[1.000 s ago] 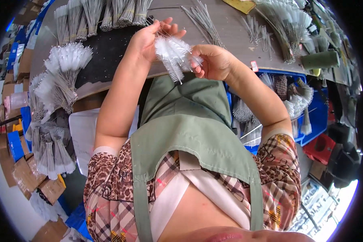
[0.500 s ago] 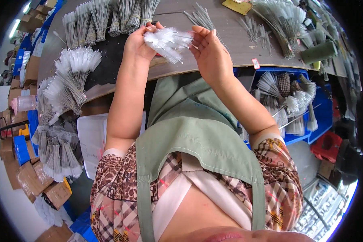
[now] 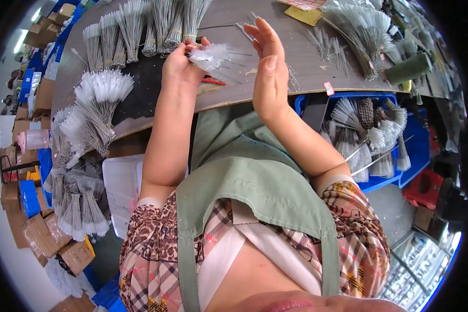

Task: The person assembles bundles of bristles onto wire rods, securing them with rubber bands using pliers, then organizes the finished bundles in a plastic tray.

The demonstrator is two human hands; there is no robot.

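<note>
My left hand (image 3: 180, 66) is closed round the base of a small bunch of white-bristled wire brushes (image 3: 216, 58), whose bristle ends fan out to the right. A little right of the bunch, my right hand (image 3: 271, 73) is raised with its fingers stretched out and apart from the brushes; I see nothing held in it. Behind its fingertips lie thin wire brushes (image 3: 243, 31) on the table, partly hidden by the hand. A red-handled tool (image 3: 213, 81) lies on the table just below the bunch.
Tied brush bundles (image 3: 132, 28) stand along the table's far left, and more fanned bundles (image 3: 101, 101) lie at its left edge. Brushes fill a blue bin (image 3: 366, 183) under the right side. A green roll (image 3: 409, 68) and yellow card (image 3: 302, 15) lie at far right.
My right hand has come away from the brush bunch, turned edge-on and stretched its fingers upward. My left hand still holds the bunch in nearly the same place.
</note>
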